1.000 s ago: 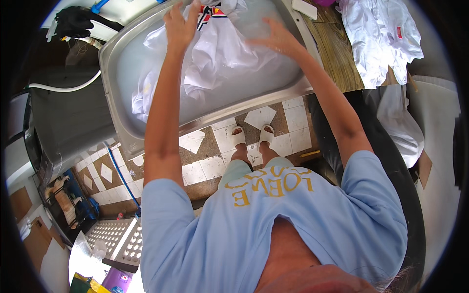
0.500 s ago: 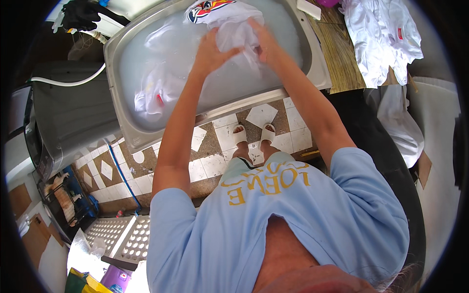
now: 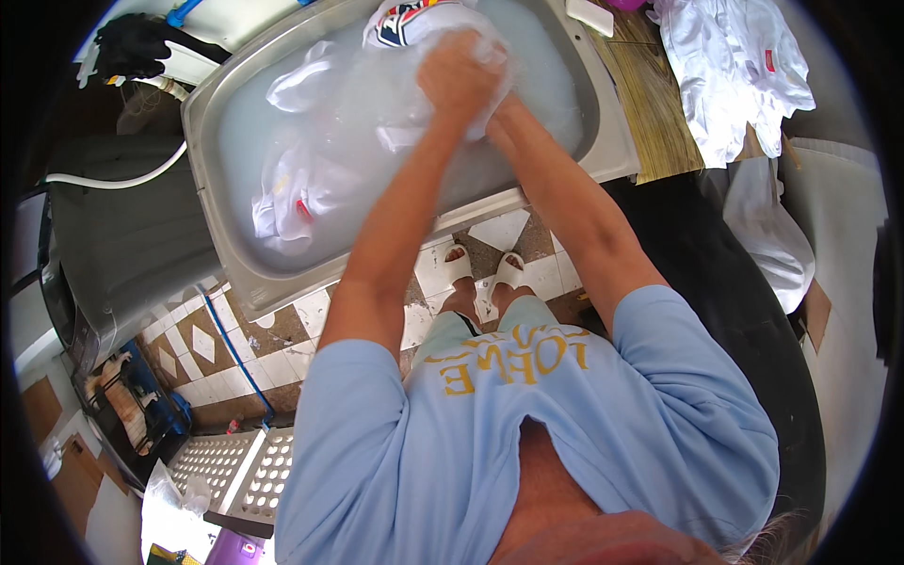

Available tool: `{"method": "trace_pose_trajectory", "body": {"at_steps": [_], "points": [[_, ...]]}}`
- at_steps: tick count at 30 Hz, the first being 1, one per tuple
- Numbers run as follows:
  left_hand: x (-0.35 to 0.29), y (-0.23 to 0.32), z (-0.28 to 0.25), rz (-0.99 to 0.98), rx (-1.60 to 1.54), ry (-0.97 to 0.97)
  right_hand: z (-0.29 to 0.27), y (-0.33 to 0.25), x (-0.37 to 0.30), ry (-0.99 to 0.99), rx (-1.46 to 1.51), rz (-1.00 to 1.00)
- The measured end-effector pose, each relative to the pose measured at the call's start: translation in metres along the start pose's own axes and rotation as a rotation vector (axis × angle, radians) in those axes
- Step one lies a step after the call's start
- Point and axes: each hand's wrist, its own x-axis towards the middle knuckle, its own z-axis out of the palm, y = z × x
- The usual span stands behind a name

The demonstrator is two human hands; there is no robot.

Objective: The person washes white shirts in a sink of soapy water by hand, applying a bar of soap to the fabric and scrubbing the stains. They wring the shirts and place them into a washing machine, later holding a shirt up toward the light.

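White cloth (image 3: 421,40) bunched at and beyond left hand (image 3: 461,77), closed on it; right hand (image 3: 506,115) mostly hidden, could not tell grip. Low, firm rubbing seemed best.

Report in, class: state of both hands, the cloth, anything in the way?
Left hand on cloth; right hand mostly hidden. Cloth bunched, partly above cloudy water. Other whites lie left, not blocking.

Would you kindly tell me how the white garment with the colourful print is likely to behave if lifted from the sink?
The white garment is probably floppy, since its cloth bunches beside the left hand. It is likely heavy for its size, lying partly in cloudy water in the metal sink. Being wet, it may also feel slippery.
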Motion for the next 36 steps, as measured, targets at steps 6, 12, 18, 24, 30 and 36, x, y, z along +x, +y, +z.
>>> {"method": "trace_pose_trajectory", "body": {"at_steps": [6, 12, 18, 24, 30, 36], "points": [[0.015, -0.004, 0.016, -0.132, -0.37, -0.107, -0.043, -0.01, 0.032, 0.183, -0.165, -0.113], [0.014, -0.024, -0.012, -0.232, -0.228, -0.307, -0.014, -0.01, 0.02, 0.276, -0.344, 0.058], [0.053, -0.033, -0.069, 0.038, 0.296, -0.571, 0.037, -0.097, -0.019, 0.041, -1.973, 0.18], [0.035, -0.04, -0.054, 0.241, 0.384, -0.521, -0.008, -0.066, 0.043, -0.032, -2.022, -0.727], [0.071, -0.038, -0.077, -0.108, 0.26, -0.913, 0.019, -0.114, 0.054, -0.14, -2.164, 0.186], [0.1, -0.075, -0.016, 0.093, 0.433, -0.257, 0.001, -0.077, 0.122, 0.222, -2.242, -0.304]]}}
